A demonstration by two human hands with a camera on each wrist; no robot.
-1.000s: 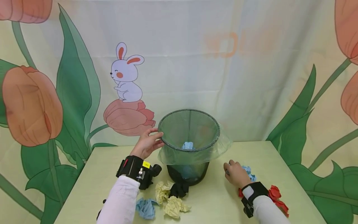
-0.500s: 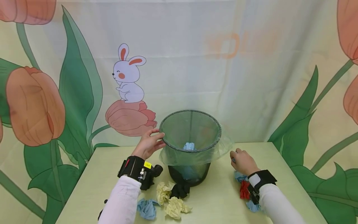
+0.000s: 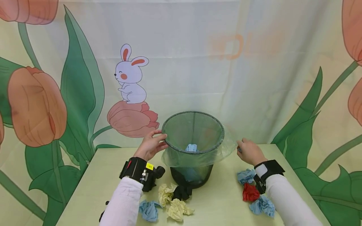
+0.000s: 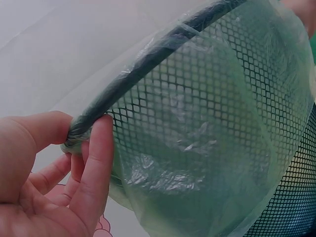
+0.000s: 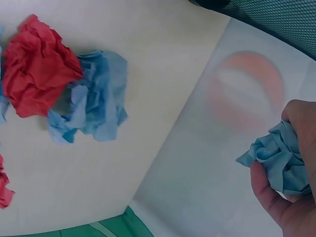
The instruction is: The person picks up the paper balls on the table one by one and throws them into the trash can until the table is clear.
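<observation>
A black mesh wastebasket [image 3: 193, 180] lined with a thin green plastic bag [image 3: 183, 158] stands at the back of the table. My left hand [image 3: 151, 145] grips its rim [image 4: 126, 81], thumb on one side and fingers on the other, as the left wrist view shows. To the right of the bin, my right hand [image 3: 250, 152] is raised and holds a crumpled blue paper ball [image 5: 279, 160] between thumb and fingers. Another blue paper ball [image 3: 191, 147] shows inside the bin through the bag.
Below my right hand lie a blue paper ball [image 3: 246, 176], a red one [image 3: 250, 192] and another blue one [image 3: 263, 206]. Yellow paper balls [image 3: 178, 209], a black one [image 3: 182, 191] and a blue one [image 3: 149, 211] lie before the bin. A printed curtain [image 3: 198, 62] hangs behind.
My right hand has risen from the paper pile at the right with a blue paper ball, moving up and slightly right and uncovering the others. My left hand stays on the rim.
</observation>
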